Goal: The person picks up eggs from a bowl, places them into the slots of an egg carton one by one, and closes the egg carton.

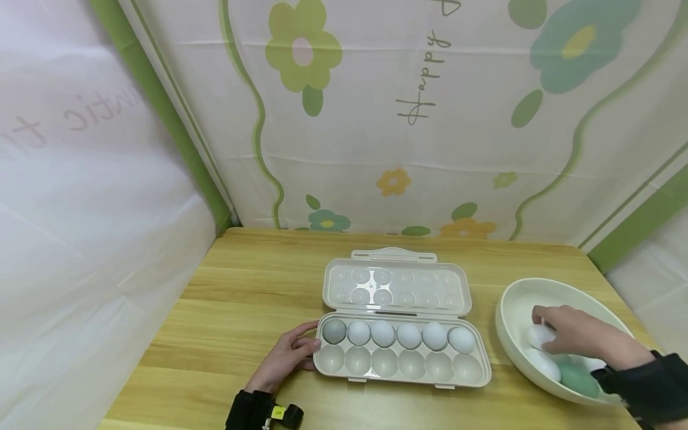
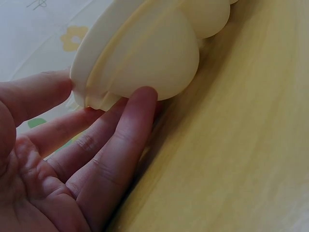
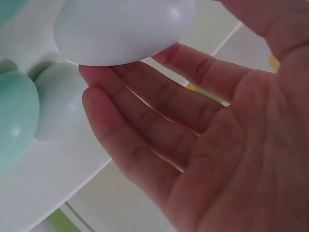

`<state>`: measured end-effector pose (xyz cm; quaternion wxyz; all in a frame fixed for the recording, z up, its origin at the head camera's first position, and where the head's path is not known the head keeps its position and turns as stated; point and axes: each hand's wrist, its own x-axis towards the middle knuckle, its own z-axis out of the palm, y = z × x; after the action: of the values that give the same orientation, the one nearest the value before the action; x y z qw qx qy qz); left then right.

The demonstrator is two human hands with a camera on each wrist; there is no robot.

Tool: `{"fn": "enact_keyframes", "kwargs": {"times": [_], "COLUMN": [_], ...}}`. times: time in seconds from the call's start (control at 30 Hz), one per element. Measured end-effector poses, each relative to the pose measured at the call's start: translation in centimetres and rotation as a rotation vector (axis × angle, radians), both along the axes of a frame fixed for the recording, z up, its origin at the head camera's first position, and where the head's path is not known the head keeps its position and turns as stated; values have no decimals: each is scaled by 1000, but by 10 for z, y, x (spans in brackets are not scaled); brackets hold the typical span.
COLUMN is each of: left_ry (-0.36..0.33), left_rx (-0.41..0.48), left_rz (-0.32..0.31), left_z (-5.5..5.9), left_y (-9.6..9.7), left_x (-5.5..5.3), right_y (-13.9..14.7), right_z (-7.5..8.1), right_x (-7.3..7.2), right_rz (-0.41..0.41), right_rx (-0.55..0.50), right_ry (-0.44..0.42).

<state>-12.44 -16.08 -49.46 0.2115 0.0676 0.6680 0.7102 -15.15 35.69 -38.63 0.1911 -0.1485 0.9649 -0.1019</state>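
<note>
Right hand (image 1: 577,334) grips smooth white egg (image 1: 539,337), lower right.
Left hand (image 1: 286,355) pinches cupped carton (image 1: 411,363) at rounded end, lower centre; round bowl (image 1: 515,316) holds green egg (image 1: 579,380).

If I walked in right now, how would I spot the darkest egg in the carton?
On the wooden table, find the open egg carton, held at its left end by the person's left hand. Look at its far row, where every cup is filled, and go to the left end. The greyish-green egg there stands out because the other five eggs are white.
</note>
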Motion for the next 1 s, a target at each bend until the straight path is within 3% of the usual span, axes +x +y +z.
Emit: {"fn": "enact_keyframes", "kwargs": {"times": [0.5,1.0], "left_ry": [-6,3], "left_rx": [-1,-12], "left_rz": [-1,13], "left_z": [2,1], "left_y": [0,1], "left_x": [1,2], "right_y": [-10,-66], "right_z": [18,39], "right_x": [18,23], "right_rz": [125,221], "right_rx": [-36,-16], "right_ry": [205,332]}}
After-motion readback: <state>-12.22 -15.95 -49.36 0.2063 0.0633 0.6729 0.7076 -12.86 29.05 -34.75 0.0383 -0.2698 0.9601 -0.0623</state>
